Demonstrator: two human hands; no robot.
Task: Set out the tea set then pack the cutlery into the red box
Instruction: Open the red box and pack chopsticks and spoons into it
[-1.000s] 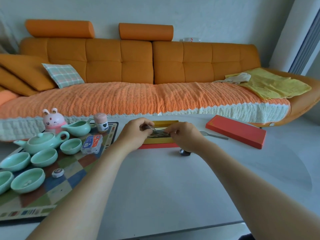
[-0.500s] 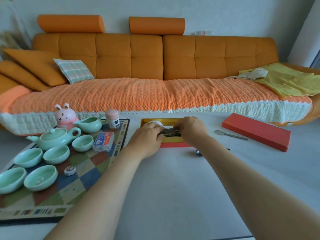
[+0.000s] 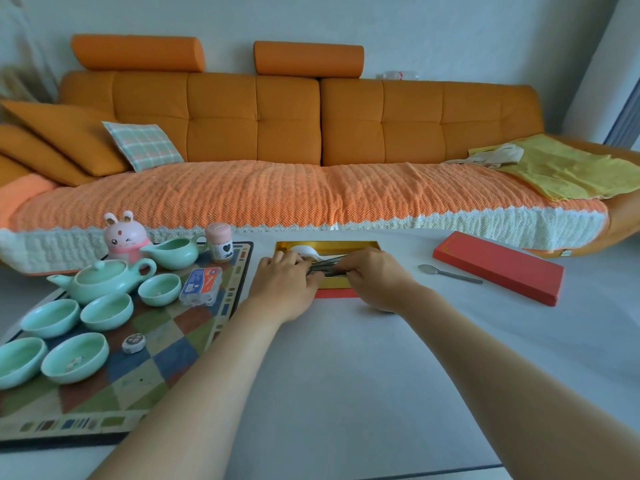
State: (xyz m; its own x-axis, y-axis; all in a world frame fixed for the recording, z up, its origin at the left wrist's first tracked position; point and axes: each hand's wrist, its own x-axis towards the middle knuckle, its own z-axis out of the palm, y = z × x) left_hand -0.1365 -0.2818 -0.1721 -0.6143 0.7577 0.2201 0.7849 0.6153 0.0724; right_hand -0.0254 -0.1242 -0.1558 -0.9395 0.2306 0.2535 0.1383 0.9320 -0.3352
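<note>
Cutlery (image 3: 327,266) lies bunched over our red box (image 3: 336,293), pinched by the fingers of our left hand (image 3: 285,284) and right hand (image 3: 375,277), 1 spoon (image 3: 448,273) apart.

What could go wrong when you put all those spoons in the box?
The bundle of cutlery held by the left hand and right hand could slip and scatter over the box. One spoon lies apart on the table and might get forgotten before the red lid goes on.
</note>
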